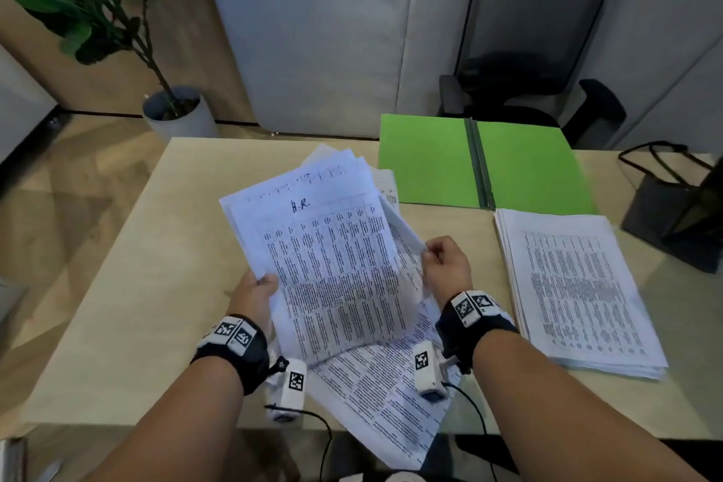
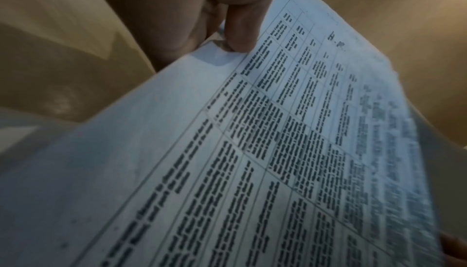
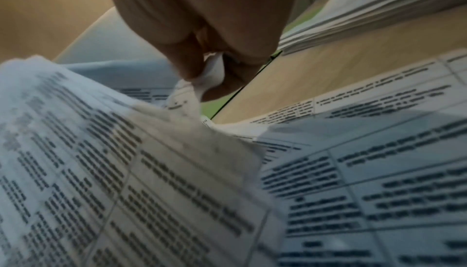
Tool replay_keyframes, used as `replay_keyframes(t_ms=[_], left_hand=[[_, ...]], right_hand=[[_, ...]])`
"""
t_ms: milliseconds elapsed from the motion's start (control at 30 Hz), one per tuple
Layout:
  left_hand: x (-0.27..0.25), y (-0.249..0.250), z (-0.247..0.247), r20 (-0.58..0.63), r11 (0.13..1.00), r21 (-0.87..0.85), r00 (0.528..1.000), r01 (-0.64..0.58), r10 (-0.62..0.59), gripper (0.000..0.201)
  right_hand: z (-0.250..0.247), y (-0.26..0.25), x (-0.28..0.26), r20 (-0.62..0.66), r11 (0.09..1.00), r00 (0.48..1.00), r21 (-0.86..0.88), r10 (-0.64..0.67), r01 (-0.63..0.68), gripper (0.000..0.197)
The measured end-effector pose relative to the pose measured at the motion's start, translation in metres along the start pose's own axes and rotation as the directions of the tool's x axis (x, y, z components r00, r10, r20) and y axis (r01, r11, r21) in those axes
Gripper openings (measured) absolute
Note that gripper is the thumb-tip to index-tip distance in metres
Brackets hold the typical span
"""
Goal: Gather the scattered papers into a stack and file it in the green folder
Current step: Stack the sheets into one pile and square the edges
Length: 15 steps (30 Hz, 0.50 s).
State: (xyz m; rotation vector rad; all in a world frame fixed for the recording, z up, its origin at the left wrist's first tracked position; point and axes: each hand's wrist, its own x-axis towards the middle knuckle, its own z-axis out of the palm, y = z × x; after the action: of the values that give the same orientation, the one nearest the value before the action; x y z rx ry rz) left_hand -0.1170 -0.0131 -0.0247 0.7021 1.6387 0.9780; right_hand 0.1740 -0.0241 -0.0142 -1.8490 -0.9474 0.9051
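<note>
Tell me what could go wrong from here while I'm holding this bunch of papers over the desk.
The held bunch is fanned and uneven, and the left hand and right hand pinch only its side edges, so inner sheets may slide out. Loose sheets beneath overhang the table's near edge and could be dragged off. The neat pile lies beside the open green folder; a sweeping move might knock it askew.

Matt paper sheets [image 1: 332, 258], wood-look table [image 1: 137, 286]

A potted plant [image 1: 117, 35] stands on the floor at ten o'clock, a black office chair [image 1: 536, 31] at one o'clock, a dark bag [image 1: 665, 203] on the table [image 1: 117, 286] at three o'clock.
</note>
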Motion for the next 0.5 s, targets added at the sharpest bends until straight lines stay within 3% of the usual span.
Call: replay_keyframes(t_ms=[100,167,267,333,400,500], left_hand=[[-0.015,0.02,0.016,0.078,0.996,-0.083,0.996,-0.045,0.051,0.013],[-0.022,0.034,0.025,0.029,0.991,-0.032,0.991,-0.132,0.133,0.012],[-0.03,0.06,0.035,-0.051,0.949,0.063,0.948,-0.31,0.313,0.038],[-0.036,0.075,0.04,-0.053,0.914,0.044,0.913,-0.402,0.404,0.051],[-0.04,0.086,0.045,-0.051,0.878,-0.007,0.877,-0.478,0.477,0.052],[-0.05,0.092,0.046,-0.011,0.872,-0.104,0.877,-0.478,0.48,0.05]], right_hand=[[0.0,-0.014,-0.006,0.117,0.984,0.993,0.177,0.006,-0.027,0.023],[-0.007,-0.028,-0.013,0.212,0.973,0.976,0.23,-0.053,0.002,0.024],[-0.018,-0.051,-0.017,0.338,0.943,0.925,0.327,-0.172,0.056,0.025],[-0.02,-0.069,-0.017,0.313,0.92,0.912,0.366,-0.265,0.142,0.021],[-0.02,-0.084,-0.017,0.228,0.889,0.917,0.402,-0.327,0.217,0.038],[-0.02,-0.095,-0.019,0.148,0.847,0.908,0.445,-0.391,0.292,0.049]])
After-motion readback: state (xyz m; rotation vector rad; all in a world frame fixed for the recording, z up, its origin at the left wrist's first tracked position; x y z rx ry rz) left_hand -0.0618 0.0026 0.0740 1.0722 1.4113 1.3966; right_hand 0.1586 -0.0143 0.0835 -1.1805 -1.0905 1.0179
